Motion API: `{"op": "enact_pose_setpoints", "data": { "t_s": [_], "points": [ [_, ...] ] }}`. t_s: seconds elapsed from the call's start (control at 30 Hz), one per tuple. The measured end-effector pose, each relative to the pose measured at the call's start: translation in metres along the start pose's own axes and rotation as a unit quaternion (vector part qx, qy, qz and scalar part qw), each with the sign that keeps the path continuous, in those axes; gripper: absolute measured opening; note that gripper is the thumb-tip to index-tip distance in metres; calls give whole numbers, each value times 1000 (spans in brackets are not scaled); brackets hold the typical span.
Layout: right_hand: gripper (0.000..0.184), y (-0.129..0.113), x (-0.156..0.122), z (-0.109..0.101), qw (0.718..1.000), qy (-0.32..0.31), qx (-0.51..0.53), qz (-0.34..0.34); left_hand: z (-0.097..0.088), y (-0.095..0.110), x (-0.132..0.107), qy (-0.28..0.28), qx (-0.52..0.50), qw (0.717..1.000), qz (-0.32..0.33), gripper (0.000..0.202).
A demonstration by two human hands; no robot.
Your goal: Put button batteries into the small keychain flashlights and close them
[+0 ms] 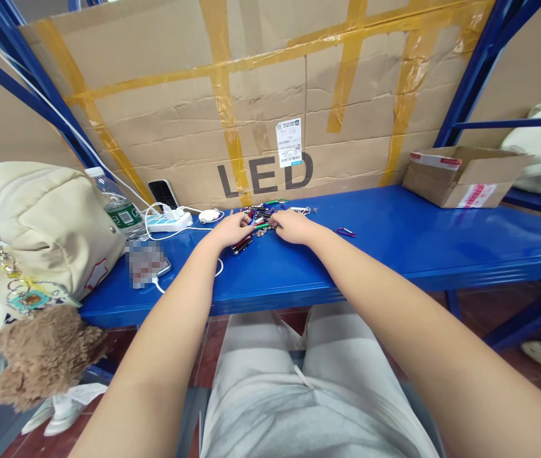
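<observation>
A small heap of coloured metal pieces (263, 215), several looking like carabiners, lies on the blue table between my hands. My left hand (230, 230) rests at the heap's left side, with its thumb and fingers apart. At the right side, my right hand (293, 226) has its fingers curled in against the pieces; what they grip is hidden. A green piece (261, 226) shows between the two hands. Dark red and black pieces (242, 245) lie below my left fingers. Apart from the heap, a purple carabiner (345, 232) lies to the right.
A large taped cardboard sheet (265, 95) stands behind the blue table (394, 248). On the left are a cream bag (55, 222), a bottle (120, 207), a power strip (170, 221) with white cables, and a phone (149, 264). An open cardboard box (461, 181) sits at the right.
</observation>
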State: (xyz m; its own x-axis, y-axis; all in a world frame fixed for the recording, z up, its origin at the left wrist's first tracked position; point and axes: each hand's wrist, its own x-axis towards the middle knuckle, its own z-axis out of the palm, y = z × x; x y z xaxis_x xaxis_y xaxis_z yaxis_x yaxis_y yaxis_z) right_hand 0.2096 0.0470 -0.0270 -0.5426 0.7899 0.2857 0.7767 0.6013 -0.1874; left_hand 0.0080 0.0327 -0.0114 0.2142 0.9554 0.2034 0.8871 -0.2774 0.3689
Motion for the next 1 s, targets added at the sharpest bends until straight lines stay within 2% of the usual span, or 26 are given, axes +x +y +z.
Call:
{"op": "enact_pose_setpoints", "data": {
  "t_s": [0.43, 0.63, 0.87, 1.0],
  "points": [
    [39, 6, 4, 5, 999, -19, 35, -26, 9, 4, 3, -6, -40, 999, 15, 20],
    [38, 3, 3, 4, 997, -28, 68, -18, 13, 4, 5, -6, 0, 1000, 28, 22],
    [37, 4, 2, 0, 991, -27, 135, -7, 8, 9, 0, -26, -15, 999, 28, 20],
    [31, 5, 2, -2, 982, -26, 186, -2, 5, 11, -4, -40, -24, 997, 53, 23]
  ]
}}
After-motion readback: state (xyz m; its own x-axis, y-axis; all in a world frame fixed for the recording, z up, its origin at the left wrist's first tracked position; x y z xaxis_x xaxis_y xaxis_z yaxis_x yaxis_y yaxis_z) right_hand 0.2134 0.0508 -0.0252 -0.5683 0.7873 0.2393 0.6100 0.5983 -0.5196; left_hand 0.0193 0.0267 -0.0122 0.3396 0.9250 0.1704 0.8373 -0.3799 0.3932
